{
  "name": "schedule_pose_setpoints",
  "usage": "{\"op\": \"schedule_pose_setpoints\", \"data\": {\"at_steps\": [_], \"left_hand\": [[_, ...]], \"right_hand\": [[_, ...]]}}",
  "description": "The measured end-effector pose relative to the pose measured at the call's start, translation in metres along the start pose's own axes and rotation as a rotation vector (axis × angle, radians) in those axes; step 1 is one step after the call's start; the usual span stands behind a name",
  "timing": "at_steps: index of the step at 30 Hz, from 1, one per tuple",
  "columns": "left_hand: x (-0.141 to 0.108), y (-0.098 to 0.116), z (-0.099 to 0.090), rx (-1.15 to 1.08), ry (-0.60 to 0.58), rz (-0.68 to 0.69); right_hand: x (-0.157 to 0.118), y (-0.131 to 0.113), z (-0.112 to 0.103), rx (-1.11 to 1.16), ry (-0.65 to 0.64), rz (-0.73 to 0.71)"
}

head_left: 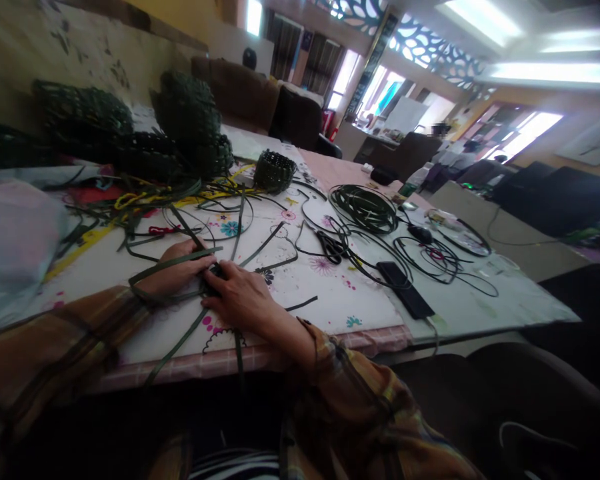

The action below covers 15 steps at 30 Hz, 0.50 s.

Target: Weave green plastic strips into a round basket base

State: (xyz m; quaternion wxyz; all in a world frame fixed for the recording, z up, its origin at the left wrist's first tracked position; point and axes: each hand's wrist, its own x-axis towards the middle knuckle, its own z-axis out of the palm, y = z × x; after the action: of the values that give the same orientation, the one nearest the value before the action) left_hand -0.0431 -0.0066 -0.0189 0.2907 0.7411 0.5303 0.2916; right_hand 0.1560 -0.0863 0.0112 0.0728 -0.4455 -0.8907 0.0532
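Dark green strips point(177, 348) radiate from a small woven centre between my hands, over a flowered white tablecloth point(375, 303). My left hand point(177, 267) is closed on the strips, one of which crosses over its fingers. Pressed against the woven centre from the right, my right hand point(243, 297) has its fingers bent together on the strips. The centre itself is mostly hidden under the fingers. Black scissors point(331, 247) lie to the right of my hands. A red-handled tool point(165, 230) rests beyond my left hand.
Woven green baskets point(187, 117) stand at the back left, with a small one point(275, 171) nearer the middle. A coil of green strip point(364, 208), a black power bank or phone point(405, 290) and a bottle point(416, 179) are to the right. A plastic bag point(17, 247) lies far left.
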Motion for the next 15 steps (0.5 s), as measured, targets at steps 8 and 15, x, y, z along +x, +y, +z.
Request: {"op": "schedule_pose_setpoints", "data": {"at_steps": [8, 15], "left_hand": [[-0.010, -0.003, 0.001, 0.193, 0.076, 0.170], [-0.030, -0.005, 0.000, 0.159, -0.118, 0.549]], "right_hand": [[-0.001, 0.002, 0.002, 0.012, 0.019, -0.007], [-0.001, 0.005, 0.007, 0.085, 0.023, 0.004]]}}
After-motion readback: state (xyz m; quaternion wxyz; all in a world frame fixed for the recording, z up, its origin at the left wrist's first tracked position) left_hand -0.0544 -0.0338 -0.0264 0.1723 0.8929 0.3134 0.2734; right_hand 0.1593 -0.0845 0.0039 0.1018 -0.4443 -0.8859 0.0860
